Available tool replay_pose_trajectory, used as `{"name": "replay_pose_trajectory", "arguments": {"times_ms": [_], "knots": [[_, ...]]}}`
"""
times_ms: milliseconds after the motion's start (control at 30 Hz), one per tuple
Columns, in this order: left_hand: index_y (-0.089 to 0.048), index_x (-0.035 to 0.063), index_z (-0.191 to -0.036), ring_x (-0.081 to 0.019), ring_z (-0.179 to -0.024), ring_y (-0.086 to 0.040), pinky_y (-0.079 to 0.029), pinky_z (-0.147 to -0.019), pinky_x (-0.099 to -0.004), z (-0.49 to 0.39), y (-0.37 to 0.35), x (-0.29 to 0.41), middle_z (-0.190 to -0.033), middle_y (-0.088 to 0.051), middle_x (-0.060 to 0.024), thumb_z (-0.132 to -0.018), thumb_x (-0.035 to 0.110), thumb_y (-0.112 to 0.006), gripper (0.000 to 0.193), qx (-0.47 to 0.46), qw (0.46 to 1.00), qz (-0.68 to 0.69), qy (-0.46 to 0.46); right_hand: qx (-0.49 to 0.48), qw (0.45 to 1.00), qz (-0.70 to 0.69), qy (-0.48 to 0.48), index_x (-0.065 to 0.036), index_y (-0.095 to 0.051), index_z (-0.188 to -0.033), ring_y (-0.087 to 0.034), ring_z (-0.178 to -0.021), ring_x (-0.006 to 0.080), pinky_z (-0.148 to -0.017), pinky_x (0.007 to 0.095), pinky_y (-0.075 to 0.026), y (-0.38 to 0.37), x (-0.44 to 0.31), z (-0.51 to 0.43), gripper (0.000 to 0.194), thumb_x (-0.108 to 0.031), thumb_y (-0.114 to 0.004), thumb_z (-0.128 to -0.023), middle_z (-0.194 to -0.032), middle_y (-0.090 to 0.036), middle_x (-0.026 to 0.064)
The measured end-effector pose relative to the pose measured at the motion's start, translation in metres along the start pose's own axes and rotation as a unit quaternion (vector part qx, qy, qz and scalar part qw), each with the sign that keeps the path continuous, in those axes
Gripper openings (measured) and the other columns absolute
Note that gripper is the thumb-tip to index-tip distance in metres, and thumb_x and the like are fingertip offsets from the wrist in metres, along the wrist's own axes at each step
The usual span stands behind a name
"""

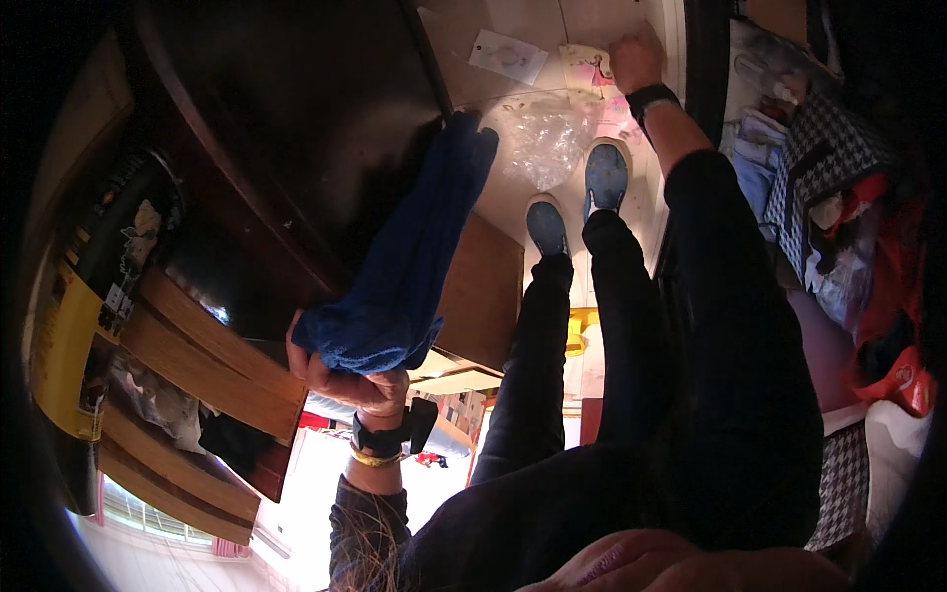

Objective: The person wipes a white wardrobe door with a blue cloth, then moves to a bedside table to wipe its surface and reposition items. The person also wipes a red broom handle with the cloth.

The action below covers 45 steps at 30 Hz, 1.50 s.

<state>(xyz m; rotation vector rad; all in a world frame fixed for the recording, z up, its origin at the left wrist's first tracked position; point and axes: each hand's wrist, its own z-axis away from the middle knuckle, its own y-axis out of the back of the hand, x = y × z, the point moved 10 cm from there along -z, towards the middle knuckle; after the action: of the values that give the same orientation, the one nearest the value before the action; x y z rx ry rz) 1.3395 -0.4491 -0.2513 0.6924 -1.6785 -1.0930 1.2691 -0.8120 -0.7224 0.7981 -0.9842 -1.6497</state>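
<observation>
A blue cloth [403,274] hangs bunched from my left hand [359,388], its fingers closed around one end. The cloth's far end lies against the edge of a dark, glossy wooden furniture panel [311,96]. My right hand [636,65] is low over the floor, at the edge of a coloured paper sheet [588,70]. Its fingers are curled and blurred, so whether they grip the sheet is unclear. Beside that sheet lies a white card [507,57] with a small hole. Crumpled clear plastic [551,144] lies just ahead of my blue shoes [607,174].
Wooden drawers [214,370] stand out at the left with fabric inside. A brown box-like panel [481,292] is left of my legs. On the right are piled bags and clothes, including a houndstooth fabric item [836,148] and a red bag [899,377]. A yellow object [581,331] lies behind my feet.
</observation>
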Motion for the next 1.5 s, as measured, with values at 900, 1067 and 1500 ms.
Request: {"name": "replay_pose_trajectory", "arguments": {"times_ms": [900,1067,1500], "knots": [[-0.043,0.0062,-0.118,-0.0356,-0.122,-0.045,-0.035,-0.102,-0.0456,-0.003,-0.001,-0.003,-0.132,-0.046,-0.0217,-0.092,0.052,-0.056,0.054,0.01,0.997,0.059,-0.052,-0.165,0.909,-0.364,0.119,-0.005,-0.07,-0.087,-0.064,-0.086,0.0387,-0.079,0.0455,-0.052,0.03,-0.106,0.105,0.03,-0.021,-0.067,-0.062,-0.087,-0.066,0.0189],[-0.047,0.0005,-0.115,-0.0441,-0.117,-0.047,-0.037,-0.1,-0.0527,-0.004,0.003,0.002,-0.129,-0.047,-0.0289,-0.093,0.036,-0.058,0.044,0.026,0.995,0.06,-0.077,-0.16,0.784,-0.593,-0.088,0.003,-0.068,-0.098,-0.063,-0.073,0.0159,-0.069,0.0297,-0.05,0.13,-0.007,0.168,0.034,-0.017,-0.07,-0.07,-0.08,-0.068,0.0113],[-0.051,-0.0009,-0.106,-0.0402,-0.099,-0.054,-0.045,-0.09,-0.0448,0.163,0.168,0.016,-0.114,-0.055,-0.0225,-0.078,0.004,-0.062,0.031,-0.049,0.974,0.221,-0.002,0.603,0.732,-0.19,-0.254,0.0,-0.063,-0.092,-0.063,-0.082,0.0293,-0.071,0.0426,-0.05,0.498,0.039,0.418,0.017,-0.014,-0.066,-0.085,-0.088,-0.065,0.0151]]}}
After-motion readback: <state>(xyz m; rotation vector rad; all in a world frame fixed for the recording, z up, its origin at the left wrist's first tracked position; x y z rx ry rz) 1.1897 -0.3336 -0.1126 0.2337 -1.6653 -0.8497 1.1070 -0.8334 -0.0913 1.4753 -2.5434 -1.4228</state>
